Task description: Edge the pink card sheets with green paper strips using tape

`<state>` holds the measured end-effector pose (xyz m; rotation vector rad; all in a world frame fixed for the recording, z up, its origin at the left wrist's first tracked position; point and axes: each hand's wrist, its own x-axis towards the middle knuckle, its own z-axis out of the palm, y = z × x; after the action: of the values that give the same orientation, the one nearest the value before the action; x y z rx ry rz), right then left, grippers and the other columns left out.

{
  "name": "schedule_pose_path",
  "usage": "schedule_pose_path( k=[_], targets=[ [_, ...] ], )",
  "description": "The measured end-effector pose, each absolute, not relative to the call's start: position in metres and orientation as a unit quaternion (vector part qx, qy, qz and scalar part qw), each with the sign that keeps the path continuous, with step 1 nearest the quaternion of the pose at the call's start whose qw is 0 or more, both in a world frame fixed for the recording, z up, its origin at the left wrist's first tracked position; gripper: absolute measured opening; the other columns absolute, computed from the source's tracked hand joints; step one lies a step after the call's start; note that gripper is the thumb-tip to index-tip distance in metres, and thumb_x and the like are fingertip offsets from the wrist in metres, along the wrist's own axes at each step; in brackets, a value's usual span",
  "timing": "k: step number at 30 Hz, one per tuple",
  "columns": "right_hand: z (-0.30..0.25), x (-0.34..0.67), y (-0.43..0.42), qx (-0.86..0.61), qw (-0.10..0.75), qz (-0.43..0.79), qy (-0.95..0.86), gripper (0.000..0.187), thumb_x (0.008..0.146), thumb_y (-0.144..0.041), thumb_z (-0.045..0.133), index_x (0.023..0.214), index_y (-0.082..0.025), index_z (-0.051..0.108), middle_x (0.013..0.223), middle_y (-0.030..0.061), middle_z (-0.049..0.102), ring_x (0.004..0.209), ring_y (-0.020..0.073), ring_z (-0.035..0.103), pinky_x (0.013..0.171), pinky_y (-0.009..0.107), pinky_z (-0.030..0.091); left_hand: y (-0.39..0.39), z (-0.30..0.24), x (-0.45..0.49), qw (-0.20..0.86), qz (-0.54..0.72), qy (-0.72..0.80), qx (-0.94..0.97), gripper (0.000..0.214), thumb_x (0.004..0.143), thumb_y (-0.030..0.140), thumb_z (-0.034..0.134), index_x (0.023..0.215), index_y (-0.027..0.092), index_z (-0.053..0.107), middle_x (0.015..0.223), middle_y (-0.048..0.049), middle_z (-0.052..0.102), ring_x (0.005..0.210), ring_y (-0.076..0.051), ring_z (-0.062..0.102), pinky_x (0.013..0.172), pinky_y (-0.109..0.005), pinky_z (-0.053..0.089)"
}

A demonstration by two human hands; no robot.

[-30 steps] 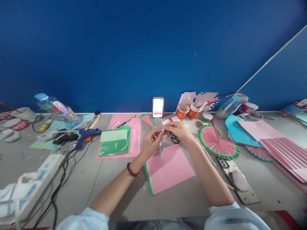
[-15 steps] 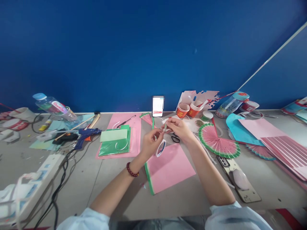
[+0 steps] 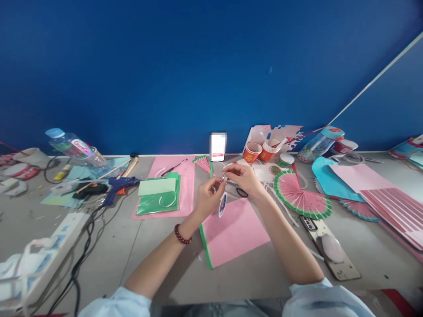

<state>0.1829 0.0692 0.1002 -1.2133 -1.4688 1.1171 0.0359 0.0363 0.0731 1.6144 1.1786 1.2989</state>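
Note:
Both my hands meet above the far edge of a pink paper sheet (image 3: 233, 231) with a green strip along its left side. My left hand (image 3: 207, 197), with a dark red bead bracelet on the wrist, pinches a small roll of white tape (image 3: 222, 204) that hangs below its fingers. My right hand (image 3: 243, 178) is closed in a pinch on the tape's loose end near the left fingertips. Black scissors (image 3: 242, 192) lie on the table just under my right hand.
A pink and green paper fan (image 3: 301, 196) lies to the right, a phone (image 3: 328, 248) nearer me. Green sheets (image 3: 158, 198) on pink paper lie to the left, beside a blue glue gun (image 3: 119, 185), a bottle (image 3: 74, 147) and a power strip (image 3: 49, 251). Paper cups (image 3: 261, 152) stand by the blue wall.
The tape roll has turned in my left hand, from edge-on to showing its ring and back towards edge-on. My right hand has shifted slightly near the left fingertips.

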Motion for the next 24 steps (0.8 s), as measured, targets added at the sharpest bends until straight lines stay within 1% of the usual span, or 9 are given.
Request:
schedule_pose_path(
  k=[4, 8, 11, 15, 24],
  targets=[
    [0.1020, 0.1823, 0.0675, -0.479, 0.440, 0.468, -0.598, 0.020, 0.069, -0.026, 0.063, 0.084, -0.018, 0.071, 0.083, 0.0044, 0.070, 0.075, 0.0167, 0.063, 0.070, 0.029, 0.048, 0.0360, 0.0714, 0.0365, 0.374, 0.514, 0.456, 0.623, 0.023, 0.081, 0.039, 0.056, 0.077, 0.018, 0.061, 0.068, 0.0010, 0.058, 0.056, -0.009, 0.046, 0.051, -0.020, 0.036],
    [0.1023, 0.1811, 0.0670, -0.490, 0.435, 0.502, -0.565, 0.018, 0.067, -0.028, 0.067, 0.080, -0.016, 0.070, 0.073, 0.0033, 0.069, 0.068, 0.0151, 0.063, 0.069, 0.030, 0.049, 0.0363, 0.0710, 0.0367, 0.397, 0.521, 0.452, 0.606, 0.023, 0.081, 0.040, 0.057, 0.077, 0.017, 0.061, 0.068, 0.0011, 0.058, 0.056, -0.009, 0.046, 0.053, -0.020, 0.037],
    [0.1026, 0.1806, 0.0666, -0.493, 0.437, 0.539, -0.525, 0.020, 0.064, -0.032, 0.072, 0.076, -0.015, 0.069, 0.068, 0.0027, 0.068, 0.064, 0.0142, 0.063, 0.069, 0.030, 0.050, 0.0373, 0.0704, 0.0363, 0.411, 0.528, 0.448, 0.594, 0.021, 0.081, 0.038, 0.056, 0.078, 0.017, 0.061, 0.067, 0.0016, 0.057, 0.055, -0.008, 0.045, 0.052, -0.020, 0.037],
    [0.1032, 0.1818, 0.0660, -0.471, 0.438, 0.578, -0.502, 0.022, 0.064, -0.035, 0.073, 0.073, -0.015, 0.070, 0.069, 0.0035, 0.069, 0.067, 0.0149, 0.064, 0.072, 0.029, 0.052, 0.0385, 0.0683, 0.0361, 0.422, 0.526, 0.447, 0.588, 0.021, 0.082, 0.037, 0.056, 0.077, 0.017, 0.061, 0.064, 0.0019, 0.055, 0.053, -0.008, 0.046, 0.052, -0.021, 0.037],
    [0.1043, 0.1848, 0.0654, -0.459, 0.418, 0.599, -0.505, 0.022, 0.065, -0.036, 0.073, 0.071, -0.015, 0.071, 0.070, 0.0035, 0.069, 0.066, 0.0140, 0.064, 0.069, 0.027, 0.052, 0.0389, 0.0688, 0.0375, 0.437, 0.546, 0.440, 0.563, 0.023, 0.080, 0.039, 0.059, 0.077, 0.017, 0.061, 0.064, 0.0024, 0.056, 0.052, -0.008, 0.046, 0.052, -0.020, 0.037]
  ],
)
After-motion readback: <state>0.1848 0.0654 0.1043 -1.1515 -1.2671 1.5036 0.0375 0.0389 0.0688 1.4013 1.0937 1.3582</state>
